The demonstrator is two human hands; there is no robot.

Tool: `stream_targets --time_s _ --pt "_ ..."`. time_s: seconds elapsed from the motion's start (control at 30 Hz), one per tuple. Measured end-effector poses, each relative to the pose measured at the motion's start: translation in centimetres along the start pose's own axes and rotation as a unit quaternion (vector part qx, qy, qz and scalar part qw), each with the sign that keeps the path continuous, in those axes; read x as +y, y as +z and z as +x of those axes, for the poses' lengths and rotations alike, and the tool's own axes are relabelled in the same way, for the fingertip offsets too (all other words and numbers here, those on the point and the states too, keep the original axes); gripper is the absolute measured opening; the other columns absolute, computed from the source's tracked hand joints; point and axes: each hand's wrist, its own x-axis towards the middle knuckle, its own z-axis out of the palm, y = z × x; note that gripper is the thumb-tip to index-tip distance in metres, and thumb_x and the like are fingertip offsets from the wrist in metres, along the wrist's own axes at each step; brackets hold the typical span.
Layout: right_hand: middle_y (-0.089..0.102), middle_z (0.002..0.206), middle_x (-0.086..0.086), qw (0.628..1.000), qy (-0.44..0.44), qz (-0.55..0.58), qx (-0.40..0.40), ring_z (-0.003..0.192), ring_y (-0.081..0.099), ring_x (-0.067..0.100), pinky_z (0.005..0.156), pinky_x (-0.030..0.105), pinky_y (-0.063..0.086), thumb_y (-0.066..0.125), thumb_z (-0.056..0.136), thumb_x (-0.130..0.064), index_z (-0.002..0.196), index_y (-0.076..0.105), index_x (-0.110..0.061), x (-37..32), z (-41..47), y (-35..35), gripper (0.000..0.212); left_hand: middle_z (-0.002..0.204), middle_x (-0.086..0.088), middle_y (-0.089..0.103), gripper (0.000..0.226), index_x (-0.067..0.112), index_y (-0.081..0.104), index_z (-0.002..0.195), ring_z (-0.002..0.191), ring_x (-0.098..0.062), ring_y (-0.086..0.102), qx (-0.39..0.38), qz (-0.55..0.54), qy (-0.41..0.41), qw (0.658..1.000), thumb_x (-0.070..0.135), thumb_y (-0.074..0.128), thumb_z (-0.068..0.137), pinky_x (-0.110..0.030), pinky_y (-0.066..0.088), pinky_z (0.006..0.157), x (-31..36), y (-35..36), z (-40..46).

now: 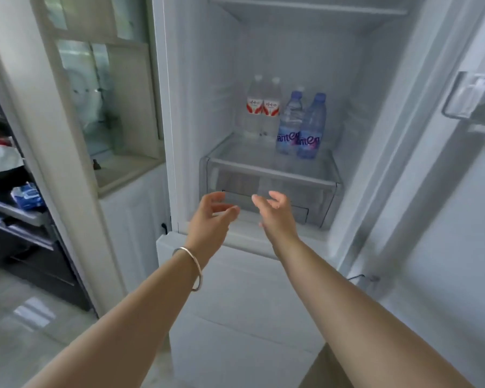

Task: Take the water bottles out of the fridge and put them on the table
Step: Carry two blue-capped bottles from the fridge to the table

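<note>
Both hands reach forward at lower centre, holding nothing: the left hand [212, 217] and right hand [275, 211] have fingers loosely spread, palms facing each other. Above them, at frame centre, four bottles stand on the fridge shelf [266, 169]: two clear red-labelled bottles [262, 107] behind, two blue bottles [300, 127] in front at right. Label lettering is blurred. One bracelet [191, 264] circles the left wrist.
</note>
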Motion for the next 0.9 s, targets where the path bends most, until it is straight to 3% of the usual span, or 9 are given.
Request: stream_targets --time_s 0.13,0.23,0.33,0.47,0.57,0.63,0.7,0.8,0.9 --pt "0.054 0.128 0.007 0.998 -0.015 0.004 0.062 0.114 0.054 0.022 0.1 0.049 0.044 0.065 0.08 -0.038 0.133 0.04 -0.015 -0.5 7.2 1.8 0.062 0.091 0.008 0.064 0.035 0.038 0.05 0.097 0.089 -0.017 0.063 -0.045 0.007 0.017 0.999 0.038 0.065 0.065 -0.04 0.049 0.088 0.1 0.9 8.2" --pt "0.059 0.117 0.004 0.991 -0.024 -0.002 0.13 0.108 0.057 0.022 0.098 0.045 0.045 0.069 0.077 -0.04 0.128 0.045 -0.014 -1.1 11.9 2.2 0.062 0.093 0.006 0.065 0.045 0.034 0.049 0.104 0.091 -0.019 0.065 -0.077 -0.004 0.022 0.997 0.039 0.063 0.062 -0.037 0.049 0.085 0.5 1.7 14.3" --pt "0.056 0.106 -0.002 0.979 -0.035 -0.006 0.203 0.101 0.058 0.019 0.095 0.036 0.046 0.068 0.081 -0.028 0.123 0.051 -0.012 -1.2 15.7 2.0 0.047 0.09 0.008 0.064 0.051 0.03 0.051 0.11 0.088 -0.019 0.063 -0.11 -0.009 0.022 0.994 0.038 0.067 0.063 -0.033 0.048 0.079 1.2 3.2 20.0" --pt "0.057 0.105 0.003 0.96 -0.085 0.026 0.264 0.092 0.055 0.015 0.084 0.028 0.044 0.061 0.084 -0.01 0.116 0.052 -0.011 -1.1 19.7 0.9 0.033 0.079 0.01 0.058 0.041 0.014 0.05 0.122 0.07 -0.008 0.055 -0.124 -0.022 0.04 0.991 0.005 0.061 0.084 -0.021 0.044 0.062 1.4 6.4 25.3" --pt "0.058 0.104 0.001 0.944 -0.111 0.028 0.311 0.091 0.055 0.012 0.079 0.021 0.04 0.06 0.086 -0.008 0.116 0.054 -0.008 -0.4 22.2 -0.5 0.031 0.08 0.008 0.056 0.042 0.01 0.049 0.124 0.07 -0.004 0.053 -0.161 -0.012 0.044 0.986 0.0 0.06 0.084 -0.016 0.046 0.062 0.5 8.8 28.3" --pt "0.058 0.102 0.0 0.939 -0.12 0.024 0.32 0.09 0.055 0.012 0.077 0.02 0.04 0.061 0.086 -0.007 0.112 0.054 -0.013 -0.2 24.2 -1.9 0.028 0.082 0.008 0.055 0.042 0.01 0.049 0.124 0.073 -0.005 0.053 -0.166 -0.016 0.04 0.985 0.003 0.061 0.084 -0.025 0.046 0.074 0.6 10.3 30.5" --pt "0.059 0.103 0.002 0.94 -0.128 0.021 0.317 0.091 0.057 0.014 0.078 0.024 0.044 0.065 0.083 -0.007 0.105 0.051 -0.02 -0.2 26.8 -3.4 0.029 0.083 0.01 0.055 0.039 0.014 0.051 0.117 0.077 -0.009 0.055 -0.166 -0.017 0.046 0.985 0.008 0.066 0.081 -0.028 0.044 0.077 0.9 12.1 32.8" --pt "0.057 0.107 0.005 0.933 -0.124 -0.03 0.335 0.091 0.056 0.016 0.078 0.03 0.046 0.071 0.076 -0.013 0.101 0.048 -0.025 -0.3 30.7 -5.5 0.037 0.091 0.008 0.06 0.036 0.021 0.051 0.098 0.085 -0.011 0.059 -0.154 -0.003 0.081 0.985 0.012 0.076 0.074 -0.013 0.045 0.067 1.2 14.7 35.7" --pt "0.057 0.1 -0.003 0.937 -0.139 -0.055 0.317 0.089 0.057 0.014 0.074 0.027 0.048 0.076 0.069 -0.021 0.105 0.054 -0.022 -0.3 33.5 -6.7 0.042 0.107 0.005 0.057 0.049 0.015 0.047 0.115 0.09 -0.005 0.056 -0.142 0.003 0.121 0.982 0.006 0.076 0.075 -0.009 0.044 0.072 1.0 17.0 37.6"
